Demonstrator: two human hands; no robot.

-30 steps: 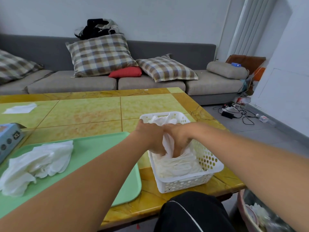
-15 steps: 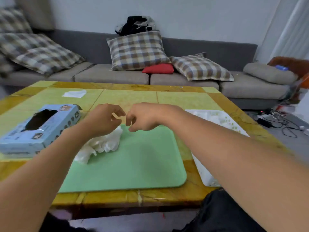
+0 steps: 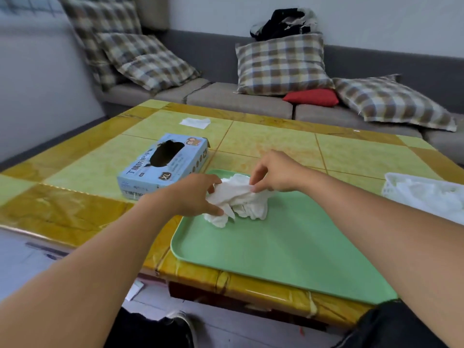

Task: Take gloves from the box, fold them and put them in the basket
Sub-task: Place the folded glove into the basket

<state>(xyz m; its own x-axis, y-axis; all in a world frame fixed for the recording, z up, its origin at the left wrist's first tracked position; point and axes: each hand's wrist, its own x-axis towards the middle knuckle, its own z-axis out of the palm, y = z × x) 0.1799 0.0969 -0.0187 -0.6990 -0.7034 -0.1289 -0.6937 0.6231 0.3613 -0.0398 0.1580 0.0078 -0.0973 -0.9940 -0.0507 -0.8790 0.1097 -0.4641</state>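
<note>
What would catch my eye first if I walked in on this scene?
Most likely the two bare hands meeting over a crumpled pile of white gloves at the far corner of a green tray: the left hand and the right hand both pinch the pile. Just left of it sits a light blue glove box on the yellow table.

we've got a low table [image 3: 75,214] with a glossy yellow and amber tiled top, its near edge trimmed in amber. behind its far edge runs a grey sofa [image 3: 238,101] along a plain pale wall [image 3: 213,13]. three plaid cushions [image 3: 282,64] lean on the backrest, plus one more at the left corner, and a small red pillow [image 3: 311,97] sits tucked between two of them. a dark bundle of clothes [image 3: 281,22] sits on top of the backrest. light is soft and even.
</note>
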